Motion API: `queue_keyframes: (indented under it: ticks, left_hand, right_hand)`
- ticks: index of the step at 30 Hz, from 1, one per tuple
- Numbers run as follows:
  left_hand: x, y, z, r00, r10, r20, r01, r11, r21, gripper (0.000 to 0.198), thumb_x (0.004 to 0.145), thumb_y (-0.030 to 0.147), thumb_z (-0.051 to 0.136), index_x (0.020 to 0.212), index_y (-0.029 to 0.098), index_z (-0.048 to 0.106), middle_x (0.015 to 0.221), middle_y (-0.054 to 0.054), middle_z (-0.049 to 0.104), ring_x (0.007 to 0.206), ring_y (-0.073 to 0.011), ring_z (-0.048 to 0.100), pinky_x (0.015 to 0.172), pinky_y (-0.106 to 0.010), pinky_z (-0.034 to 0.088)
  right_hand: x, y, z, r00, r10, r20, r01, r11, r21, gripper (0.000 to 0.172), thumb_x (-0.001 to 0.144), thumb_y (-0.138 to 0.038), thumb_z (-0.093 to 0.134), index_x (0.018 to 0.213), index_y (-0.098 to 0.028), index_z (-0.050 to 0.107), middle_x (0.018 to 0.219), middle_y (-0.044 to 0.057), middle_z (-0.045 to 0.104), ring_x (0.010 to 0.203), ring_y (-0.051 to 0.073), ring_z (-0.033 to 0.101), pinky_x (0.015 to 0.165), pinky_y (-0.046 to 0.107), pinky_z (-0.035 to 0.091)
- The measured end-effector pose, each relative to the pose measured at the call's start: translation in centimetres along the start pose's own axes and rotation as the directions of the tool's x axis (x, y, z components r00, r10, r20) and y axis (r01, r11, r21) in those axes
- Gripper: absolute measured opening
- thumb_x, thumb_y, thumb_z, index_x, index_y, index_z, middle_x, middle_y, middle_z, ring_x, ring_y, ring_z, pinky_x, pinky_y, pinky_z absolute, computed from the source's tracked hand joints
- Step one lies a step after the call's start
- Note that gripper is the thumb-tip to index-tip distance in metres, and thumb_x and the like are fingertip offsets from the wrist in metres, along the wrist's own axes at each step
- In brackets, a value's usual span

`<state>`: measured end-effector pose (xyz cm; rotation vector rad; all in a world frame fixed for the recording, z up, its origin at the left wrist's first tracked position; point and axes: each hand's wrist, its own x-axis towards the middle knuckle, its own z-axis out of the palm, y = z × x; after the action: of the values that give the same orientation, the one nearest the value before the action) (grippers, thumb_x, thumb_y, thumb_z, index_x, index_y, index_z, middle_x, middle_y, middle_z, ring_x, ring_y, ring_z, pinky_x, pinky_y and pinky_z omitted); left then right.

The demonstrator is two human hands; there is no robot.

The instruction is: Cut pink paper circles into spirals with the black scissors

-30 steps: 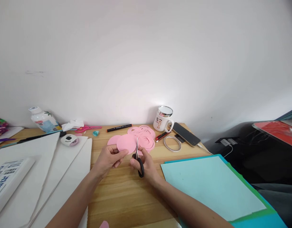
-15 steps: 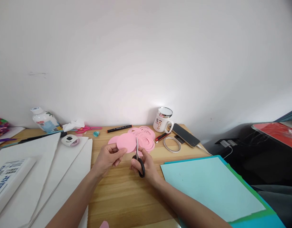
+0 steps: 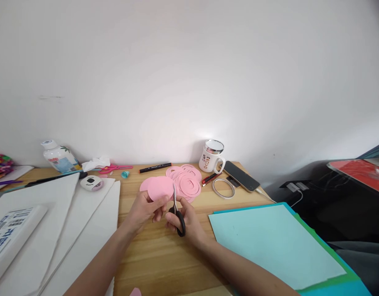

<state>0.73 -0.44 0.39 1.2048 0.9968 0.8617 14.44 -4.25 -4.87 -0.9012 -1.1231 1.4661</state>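
Note:
Between its thumb and fingers, my left hand pinches a pink paper circle. My right hand grips a pair of scissors with black handles, fingers through the loops. The metal blades point away from me and lie against the right edge of the circle. Behind both hands, a pile of pink paper cutouts, rings and rounds, lies on the wooden table. Another pink circle shows partly behind the held one.
A white mug, a phone, a ring-shaped band and a black marker stand or lie near the wall. Light blue paper covers the right side; white boards and a correction-tape-like dispenser occupy the left.
Both hands have come slightly nearer to me, with the paper circle and scissors shifted a little left and down. The grip on each stays the same.

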Motion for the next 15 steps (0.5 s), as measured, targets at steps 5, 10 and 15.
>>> queue_keyframes:
  ticks: [5,10,15]
  left_hand:
    - [0.1,-0.6,-0.4,0.998,0.034,-0.043,-0.030,0.996,0.079,0.032,0.065,0.038,0.070,0.053,0.013,0.054,0.041,0.004,0.047,0.032,-0.0038,0.036,0.033,-0.017,0.023]
    - [0.1,-0.6,-0.9,0.998,0.062,0.004,-0.062,0.985,0.159,0.032,0.068,0.037,0.068,0.053,0.013,0.052,0.038,0.006,0.042,0.034,-0.0029,0.030,0.035,-0.018,0.018]
    - [0.2,-0.4,-0.9,0.997,0.072,0.003,-0.071,0.981,0.178,0.029,0.068,0.036,0.068,0.056,0.013,0.055,0.038,0.007,0.041,0.034,-0.0030,0.029,0.036,-0.018,0.016]
  right_hand:
    - [0.0,-0.3,0.0,0.999,0.024,0.026,-0.023,1.000,-0.001,0.055,0.063,-0.039,0.075,0.100,-0.021,0.040,0.050,-0.010,0.050,0.042,0.008,0.040,0.041,0.018,0.029]
    - [0.2,-0.9,-0.1,1.000,-0.027,0.012,0.027,0.999,0.029,0.054,0.059,-0.033,0.079,0.096,-0.022,0.042,0.062,-0.007,0.051,0.052,0.008,0.039,0.046,0.018,0.029]
    - [0.2,-1.1,-0.2,0.999,-0.029,0.028,0.028,0.999,0.019,0.053,0.060,-0.035,0.078,0.096,-0.022,0.041,0.061,-0.008,0.047,0.051,0.009,0.036,0.045,0.019,0.027]
